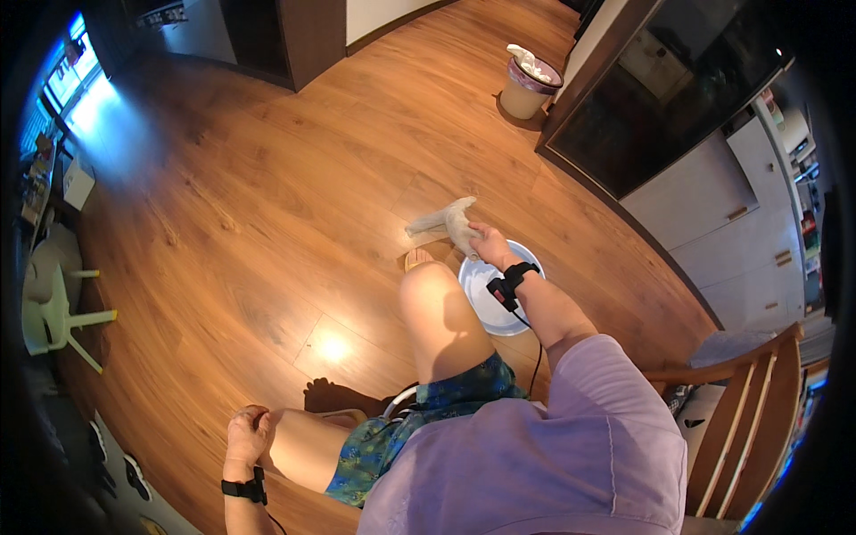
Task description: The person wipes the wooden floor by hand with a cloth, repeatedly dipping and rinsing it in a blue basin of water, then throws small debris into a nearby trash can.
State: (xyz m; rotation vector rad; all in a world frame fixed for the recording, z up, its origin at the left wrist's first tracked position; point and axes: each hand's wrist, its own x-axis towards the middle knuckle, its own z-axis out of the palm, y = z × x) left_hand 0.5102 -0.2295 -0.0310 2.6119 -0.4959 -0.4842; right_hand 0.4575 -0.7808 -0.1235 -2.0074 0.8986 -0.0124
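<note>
My right hand (492, 245) grips one end of a light grey cloth (455, 222). Bunched and creased, the cloth extends from my fingers beyond the basin's rim, over the wooden floor; I cannot tell whether it touches the boards. Beneath my right wrist and forearm stands a round white-blue basin (515, 326), partly hidden by my arm. My left hand (249, 431) rests on my left knee, its fingers curled over and largely hidden, with nothing visible in it. Both wrists wear black straps with cables.
My bare right foot (418, 257) is beside the basin. A lined waste bin (525, 97) stands near a dark glossy cabinet panel (642, 100). White cabinets (742, 261) line the right. A wooden chair (729, 428) is behind my right side; a pale green stool (57, 311) lies at left.
</note>
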